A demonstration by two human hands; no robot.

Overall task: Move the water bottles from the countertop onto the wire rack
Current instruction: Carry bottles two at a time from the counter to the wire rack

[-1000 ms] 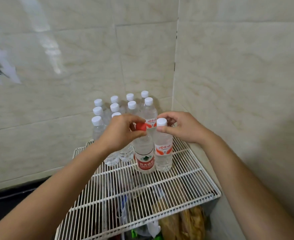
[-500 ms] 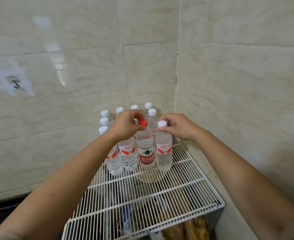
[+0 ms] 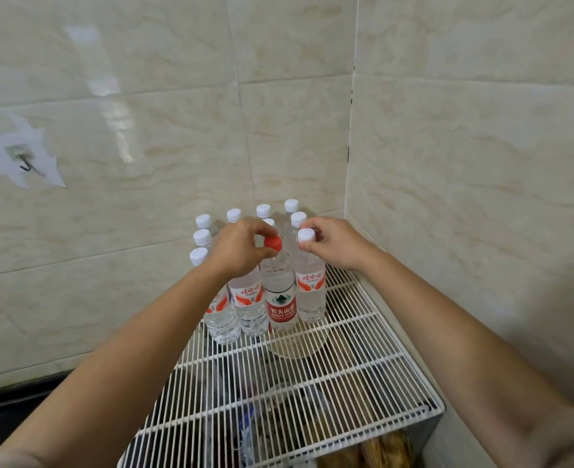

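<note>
Several clear water bottles with white caps stand in rows at the back of a white wire rack (image 3: 356,369), in the tiled corner. In the front row stands a red-capped bottle (image 3: 280,298) with a red label, and my left hand (image 3: 241,248) pinches its cap. To its right stands a white-capped bottle (image 3: 310,288) with a red and white label; my right hand (image 3: 336,243) grips it at the cap and neck. Both bottles rest upright on the rack wires. Two more white-capped bottles (image 3: 248,305) stand left of the red-capped one, partly behind my left forearm.
Tiled walls (image 3: 464,163) close in the rack at the back and right. Beneath the rack wires lie bags and other clutter (image 3: 255,427). A dark countertop strip (image 3: 5,410) shows at lower left. A small hook with white tape (image 3: 22,160) is on the left wall.
The view has tilted up and drawn back, so more wall shows. Both hands stay on the caps of the same two front bottles, which now stand on the rack.
</note>
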